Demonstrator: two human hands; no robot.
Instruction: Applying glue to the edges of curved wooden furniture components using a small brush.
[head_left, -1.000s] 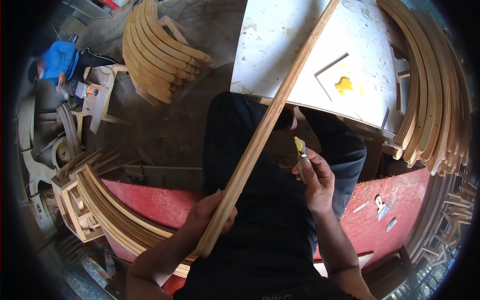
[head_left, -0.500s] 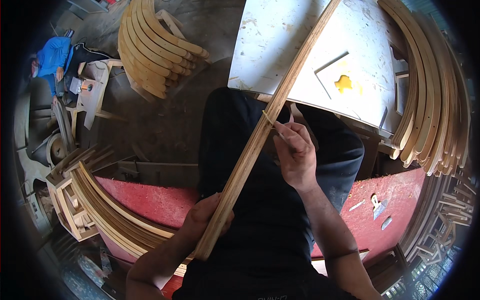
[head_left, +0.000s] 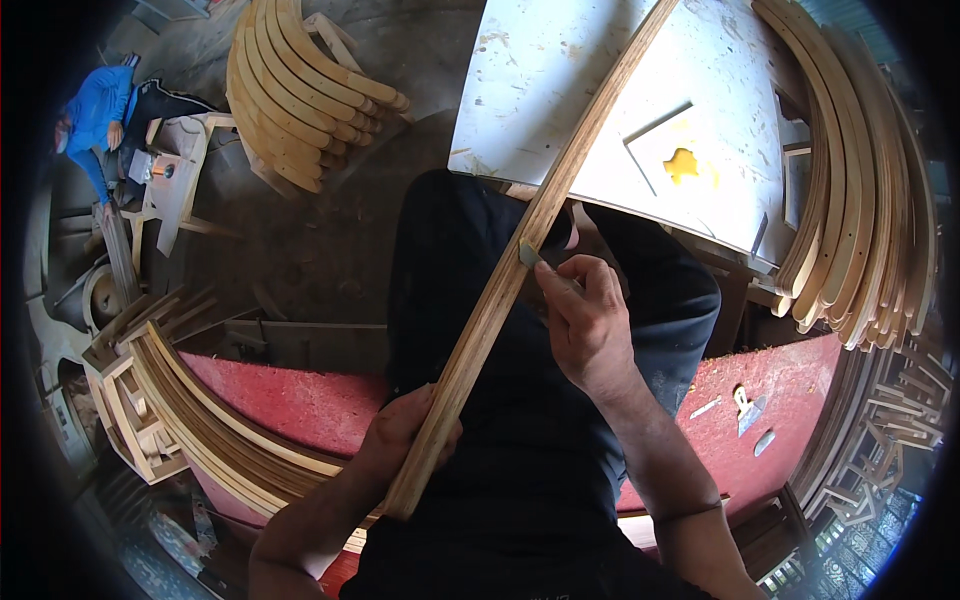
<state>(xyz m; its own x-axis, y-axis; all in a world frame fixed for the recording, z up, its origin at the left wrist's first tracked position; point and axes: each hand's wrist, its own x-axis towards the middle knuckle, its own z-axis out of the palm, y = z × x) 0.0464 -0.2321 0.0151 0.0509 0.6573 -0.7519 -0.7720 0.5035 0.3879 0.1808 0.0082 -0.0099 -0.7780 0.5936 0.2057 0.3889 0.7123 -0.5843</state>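
Observation:
A long strip of layered wood [head_left: 482, 335] runs slantwise from my lap up over the white table. Around its near part, my left hand [head_left: 405, 430] is closed, the fingers wrapping underneath. My right hand [head_left: 588, 315] pinches a small flat, pale blade-like scraper [head_left: 529, 255], whose edge rests against the strip near its middle. The scraper's lower end is hidden by my fingers. On the table, a patch of yellow paste [head_left: 681, 166] lies on a small square board [head_left: 650, 148], beyond my right hand.
The white table [head_left: 520, 95] stands ahead. Curved wooden pieces are stacked at right [head_left: 850, 190], far left [head_left: 290, 95] and lower left [head_left: 215, 420]. A putty knife [head_left: 748, 410] lies on the red surface [head_left: 700, 450] at right. A person in blue [head_left: 100, 105] sits at far left.
My right hand has turned, so the scraper now shows its flat face against the strip, slightly nearer me. My left hand keeps its hold. The whole view has shifted slightly.

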